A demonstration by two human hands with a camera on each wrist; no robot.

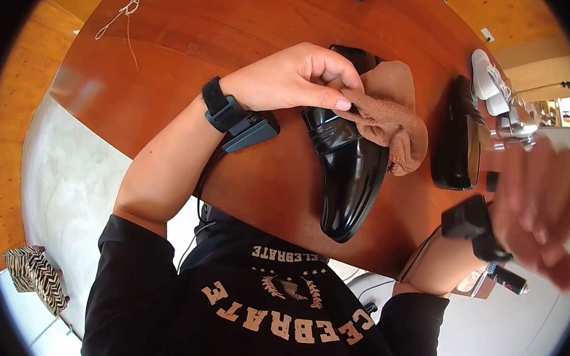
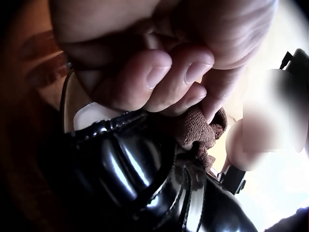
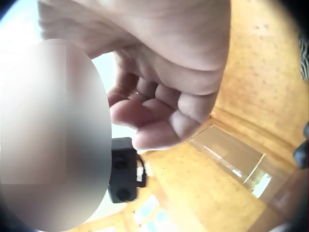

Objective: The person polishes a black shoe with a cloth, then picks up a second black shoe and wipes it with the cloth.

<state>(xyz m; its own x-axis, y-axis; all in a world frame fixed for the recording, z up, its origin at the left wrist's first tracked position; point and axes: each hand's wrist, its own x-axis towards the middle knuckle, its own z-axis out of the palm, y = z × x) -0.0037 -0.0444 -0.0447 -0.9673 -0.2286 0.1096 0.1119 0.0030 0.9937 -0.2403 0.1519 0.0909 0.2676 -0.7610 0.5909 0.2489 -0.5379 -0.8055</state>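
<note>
My left hand [image 1: 298, 80] pinches the edge of a thin brown knitted cloth [image 1: 385, 112] between thumb and fingers, over the opening of a glossy black shoe [image 1: 351, 176]. The cloth hangs bunched along the shoe's right side. In the left wrist view, my left hand [image 2: 164, 63] has its fingers curled above the shoe [image 2: 125, 169], and the cloth [image 2: 198, 128] shows below the thumb. My right hand [image 1: 537, 209] is raised at the right, blurred and off the table. The right wrist view shows my right hand [image 3: 164, 87] with fingers loosely bent and nothing in them.
Another black shoe [image 1: 458, 137] stands right of the first on the brown table [image 1: 197, 13]. White shoes [image 1: 488, 83] are beyond it, near the right edge. A tangled string [image 1: 129, 8] lies at the far left. A dark spray can [image 1: 509, 280] is below my right hand.
</note>
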